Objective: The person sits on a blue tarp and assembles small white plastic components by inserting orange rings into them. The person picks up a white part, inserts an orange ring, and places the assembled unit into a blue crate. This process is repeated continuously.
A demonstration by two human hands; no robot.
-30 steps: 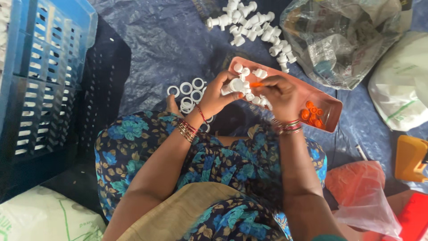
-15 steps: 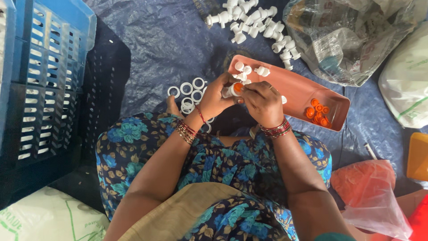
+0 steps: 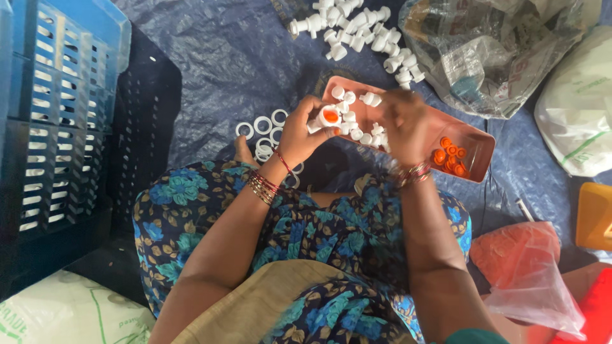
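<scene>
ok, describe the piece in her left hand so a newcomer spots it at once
Start at the salmon-pink tray on the blue tarp. At its left end the left hand holds a small white plastic cap. Unlike the plain white caps lying loose in the tray, this one shows an orange insert in its mouth.

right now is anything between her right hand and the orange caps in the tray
Nothing visible. The right hand is over the tray, and the orange caps lie uncovered just beside it. The left hand holds a white piece.

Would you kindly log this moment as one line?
left hand: holds white cap | right hand: over orange tray | white rings: on tarp
</scene>
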